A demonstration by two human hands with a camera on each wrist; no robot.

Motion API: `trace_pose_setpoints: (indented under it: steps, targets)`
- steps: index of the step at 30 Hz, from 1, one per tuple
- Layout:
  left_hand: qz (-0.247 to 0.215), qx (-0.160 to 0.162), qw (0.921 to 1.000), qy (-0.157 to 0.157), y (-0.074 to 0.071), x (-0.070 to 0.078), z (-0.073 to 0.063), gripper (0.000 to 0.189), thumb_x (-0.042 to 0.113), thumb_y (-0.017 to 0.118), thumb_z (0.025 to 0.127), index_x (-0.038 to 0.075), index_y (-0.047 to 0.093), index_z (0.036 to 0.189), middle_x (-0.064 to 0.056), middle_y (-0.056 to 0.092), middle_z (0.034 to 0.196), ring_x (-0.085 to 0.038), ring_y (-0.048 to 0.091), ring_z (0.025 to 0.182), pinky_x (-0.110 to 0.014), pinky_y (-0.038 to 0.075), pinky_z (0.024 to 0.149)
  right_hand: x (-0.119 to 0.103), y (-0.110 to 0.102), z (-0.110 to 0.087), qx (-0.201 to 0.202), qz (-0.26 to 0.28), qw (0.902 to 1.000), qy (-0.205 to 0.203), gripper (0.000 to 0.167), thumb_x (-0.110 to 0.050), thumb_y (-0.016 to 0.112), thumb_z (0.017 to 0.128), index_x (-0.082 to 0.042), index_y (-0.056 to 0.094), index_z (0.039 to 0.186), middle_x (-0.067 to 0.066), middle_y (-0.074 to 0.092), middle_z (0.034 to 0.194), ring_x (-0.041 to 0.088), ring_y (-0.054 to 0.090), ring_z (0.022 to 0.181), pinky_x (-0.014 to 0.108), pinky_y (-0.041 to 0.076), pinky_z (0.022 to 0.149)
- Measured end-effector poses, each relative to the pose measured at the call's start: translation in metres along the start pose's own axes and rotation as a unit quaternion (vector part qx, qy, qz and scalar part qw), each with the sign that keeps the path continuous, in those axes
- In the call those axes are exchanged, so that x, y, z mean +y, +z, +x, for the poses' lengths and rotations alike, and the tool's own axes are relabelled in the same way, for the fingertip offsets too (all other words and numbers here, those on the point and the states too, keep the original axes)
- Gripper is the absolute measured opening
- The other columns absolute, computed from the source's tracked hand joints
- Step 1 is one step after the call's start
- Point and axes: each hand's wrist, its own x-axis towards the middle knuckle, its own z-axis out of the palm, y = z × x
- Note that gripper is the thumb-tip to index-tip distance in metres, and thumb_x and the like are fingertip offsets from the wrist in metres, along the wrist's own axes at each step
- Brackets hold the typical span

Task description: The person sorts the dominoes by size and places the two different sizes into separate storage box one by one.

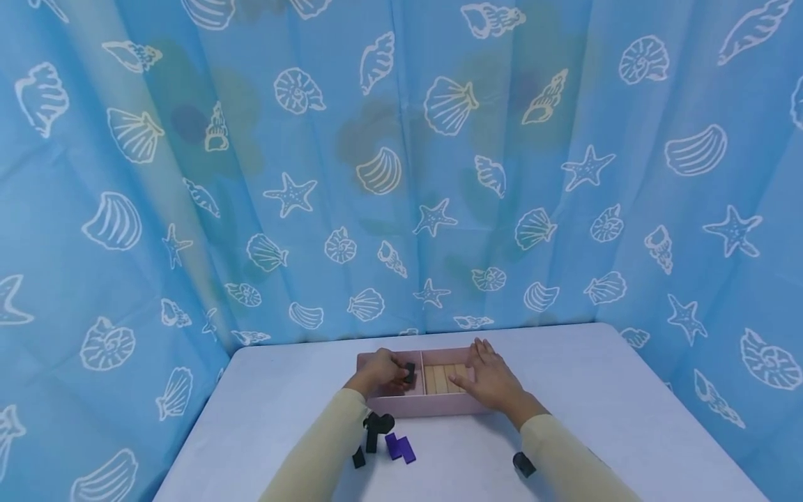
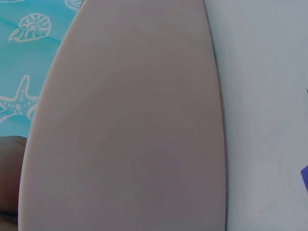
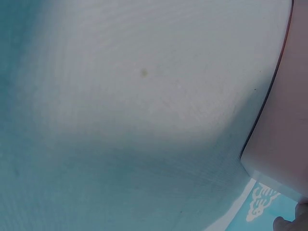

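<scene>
A pink box with a divider lies on the white table. My left hand reaches into its left compartment and pinches a small black block close to the divider. Over the right rim, my right hand rests with straight fingers, its thumb extended over light wooden strips in the right compartment. In the left wrist view the box wall fills most of the picture, with a bit of the left hand at the edge. The right wrist view shows fingertips by the box corner.
In front of the box lie purple blocks and black blocks beside the left sleeve. A dark wrist device shows by the right sleeve. Behind the white table hangs a blue shell-patterned curtain.
</scene>
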Motion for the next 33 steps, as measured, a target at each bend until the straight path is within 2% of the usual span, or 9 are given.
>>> trace_pose_setpoints:
  steps: [7, 12, 16, 21, 26, 33]
  targets:
    - [0.022, 0.034, 0.9988, -0.029, 0.008, -0.005, 0.005, 0.006, 0.003, 0.062, 0.092, 0.001, 0.068, 0.094, -0.012, 0.066, 0.081, -0.024, 0.068, 0.067, -0.035, 0.058, 0.066, 0.0, 0.001, 0.001, -0.002, 0.003, 1.0, 0.002, 0.097, -0.066, 0.046, 0.092, 0.008, 0.023, 0.149, 0.023, 0.017, 0.158, 0.038, 0.008, 0.146, 0.053, 0.014, 0.115]
    - [-0.001, 0.053, 0.9981, -0.031, 0.014, -0.01, 0.005, 0.012, -0.001, 0.06, 0.088, 0.0, 0.065, 0.099, -0.013, 0.066, 0.081, -0.027, 0.068, 0.066, -0.036, 0.058, 0.063, 0.0, 0.004, 0.001, -0.003, 0.005, 1.0, 0.006, 0.098, -0.067, 0.045, 0.091, 0.007, 0.022, 0.15, 0.022, 0.016, 0.158, 0.037, 0.007, 0.146, 0.053, 0.013, 0.115]
    - [-0.001, 0.058, 0.9978, -0.031, 0.017, -0.006, 0.002, 0.019, -0.003, 0.064, 0.086, 0.001, 0.064, 0.104, -0.012, 0.067, 0.081, -0.026, 0.068, 0.065, -0.036, 0.058, 0.063, 0.0, 0.002, 0.0, -0.006, 0.003, 0.9999, 0.008, 0.099, -0.068, 0.045, 0.09, 0.007, 0.021, 0.151, 0.021, 0.014, 0.159, 0.037, 0.007, 0.146, 0.053, 0.013, 0.115]
    - [0.011, 0.057, 0.9977, -0.036, 0.021, 0.0, -0.001, 0.014, -0.003, 0.069, 0.084, 0.003, 0.068, 0.096, -0.009, 0.067, 0.081, -0.024, 0.068, 0.066, -0.037, 0.058, 0.068, 0.001, 0.001, 0.0, -0.008, -0.002, 0.9999, 0.006, 0.101, -0.07, 0.043, 0.09, 0.006, 0.02, 0.151, 0.021, 0.014, 0.159, 0.036, 0.006, 0.146, 0.053, 0.014, 0.115]
    - [0.032, 0.052, 0.9974, -0.037, 0.025, 0.003, 0.0, 0.009, -0.006, 0.069, 0.082, 0.003, 0.071, 0.086, -0.009, 0.066, 0.078, -0.022, 0.067, 0.066, -0.036, 0.058, 0.069, 0.001, 0.003, 0.001, -0.004, 0.003, 1.0, 0.005, 0.096, -0.065, 0.046, 0.091, 0.007, 0.02, 0.151, 0.021, 0.014, 0.159, 0.037, 0.006, 0.146, 0.053, 0.014, 0.115]
    - [0.048, 0.057, 0.9963, -0.041, 0.027, 0.005, 0.002, 0.008, -0.007, 0.069, 0.082, 0.0, 0.07, 0.085, -0.01, 0.065, 0.078, -0.021, 0.066, 0.065, -0.035, 0.058, 0.067, 0.002, 0.002, 0.002, -0.005, 0.004, 1.0, 0.005, 0.097, -0.066, 0.045, 0.092, 0.007, 0.02, 0.151, 0.021, 0.013, 0.159, 0.037, 0.006, 0.146, 0.053, 0.013, 0.115]
